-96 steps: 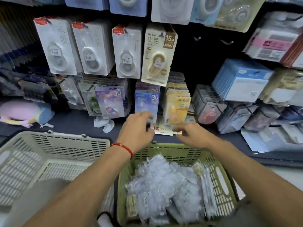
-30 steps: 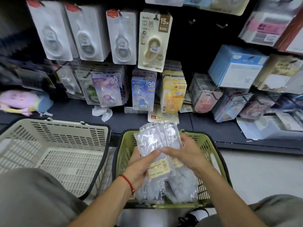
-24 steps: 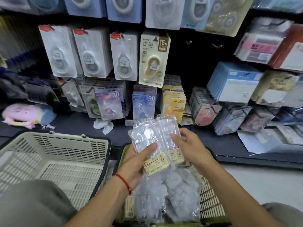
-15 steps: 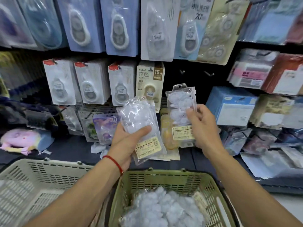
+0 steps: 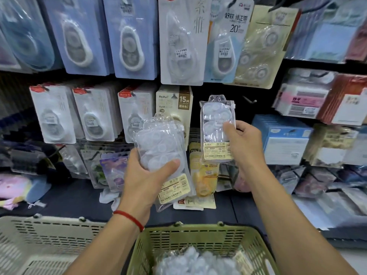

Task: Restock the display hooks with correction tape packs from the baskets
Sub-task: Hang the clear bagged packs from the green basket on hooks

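- While both arms are stretched out toward the shop wall in the head view, a small stack of clear packs [image 5: 158,149] is gripped in the left hand [image 5: 147,175], with the thumb curled across the front.
- A red string band [image 5: 129,217] is worn on the left wrist.
- One single clear pack [image 5: 216,130] is pinched upright by the right hand [image 5: 244,143], thumb on the front and fingers behind.
- Round white tape shapes can be seen through the plastic of both, and a pale yellow label is stuck low on each.
- A bare metal hook [image 5: 249,100] is seen just up and to the right of the single pack; the pack's top hole is not on it.
- Below both hands, a green basket [image 5: 190,237] is placed, and more clear packs [image 5: 196,261] are piled inside it.
- Beside it, under the left arm, a cream basket [image 5: 49,235] is seen.
- Behind the left hand's stack, a beige card pack marked 15M [image 5: 174,104] is hung.
- Above both hands, bigger tape packs on blue cards [image 5: 129,40] are hung in a row.
- To the right of the right hand, blue boxes [image 5: 282,135] are stacked.
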`<control>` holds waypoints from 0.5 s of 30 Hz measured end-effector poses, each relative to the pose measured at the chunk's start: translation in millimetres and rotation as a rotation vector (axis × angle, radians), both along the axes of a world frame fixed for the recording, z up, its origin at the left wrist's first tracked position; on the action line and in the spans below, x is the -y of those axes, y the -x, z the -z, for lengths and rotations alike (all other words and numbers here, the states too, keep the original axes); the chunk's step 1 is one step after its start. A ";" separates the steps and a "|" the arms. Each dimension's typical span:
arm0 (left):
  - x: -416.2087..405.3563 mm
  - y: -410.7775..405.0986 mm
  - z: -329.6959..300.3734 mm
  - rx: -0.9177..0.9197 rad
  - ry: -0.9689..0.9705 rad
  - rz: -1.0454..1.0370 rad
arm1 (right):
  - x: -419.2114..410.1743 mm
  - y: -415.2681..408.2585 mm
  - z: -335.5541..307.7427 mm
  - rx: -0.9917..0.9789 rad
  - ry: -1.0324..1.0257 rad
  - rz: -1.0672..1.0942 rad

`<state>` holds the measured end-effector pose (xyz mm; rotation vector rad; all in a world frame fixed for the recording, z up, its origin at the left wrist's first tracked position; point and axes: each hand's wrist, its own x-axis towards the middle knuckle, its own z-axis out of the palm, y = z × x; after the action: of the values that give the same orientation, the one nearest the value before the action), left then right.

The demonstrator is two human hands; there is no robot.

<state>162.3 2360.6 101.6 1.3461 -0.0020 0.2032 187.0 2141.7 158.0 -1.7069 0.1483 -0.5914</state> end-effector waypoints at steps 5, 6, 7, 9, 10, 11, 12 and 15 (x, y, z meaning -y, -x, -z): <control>7.4 5.7 8.2 -0.010 0.026 0.024 | 1.6 -3.5 0.7 -0.039 0.107 0.066; 9.2 6.0 9.4 -0.008 0.029 0.030 | 1.8 -3.4 2.1 -0.082 0.236 0.118; 10.9 6.1 10.4 -0.008 0.035 0.040 | 0.9 -1.3 4.0 -0.113 0.374 0.185; 13.3 6.3 10.9 -0.025 0.070 0.069 | -4.5 9.8 8.8 -0.040 0.500 0.234; 14.0 6.7 10.7 -0.036 0.094 0.084 | -7.7 17.0 11.3 0.019 0.474 0.169; 14.6 7.1 10.3 -0.043 0.121 0.098 | -11.3 23.3 15.5 0.035 0.412 0.049; 14.9 7.3 9.8 -0.047 0.146 0.110 | -15.6 29.6 20.8 -0.003 0.340 -0.101; 18.6 7.6 8.8 -0.035 0.183 0.128 | -28.8 42.2 36.3 -0.150 0.323 -0.435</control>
<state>154.7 2342.0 92.9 1.1629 -0.0390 0.0695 144.8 2170.5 121.6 -2.0185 -0.2211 -0.1668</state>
